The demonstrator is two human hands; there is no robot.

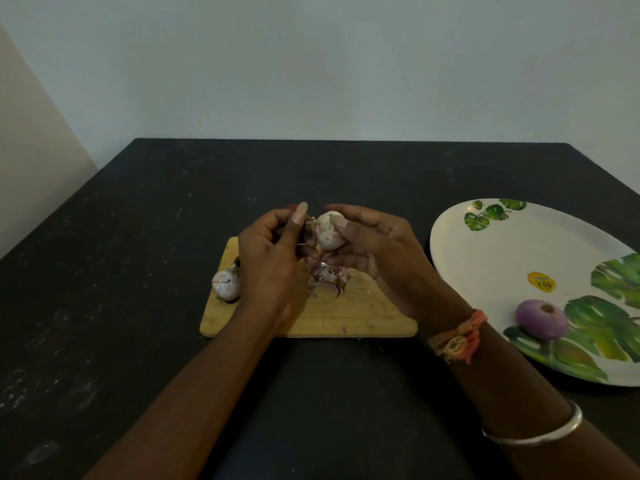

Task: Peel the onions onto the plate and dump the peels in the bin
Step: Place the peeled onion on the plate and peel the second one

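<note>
Above the wooden cutting board, the right grip is curled round a pale, half-skinned onion, while the left grip pinches the dry, stringy skin at that onion's left end between thumb and fingers. A second onion still in its skin lies at the board's left edge, and a small heap of purple peels sits on the board just under the hands. To the right on the dark surface, apart from the board, a leaf-patterned plate carries one peeled purple onion near a yellow sticker.
</note>
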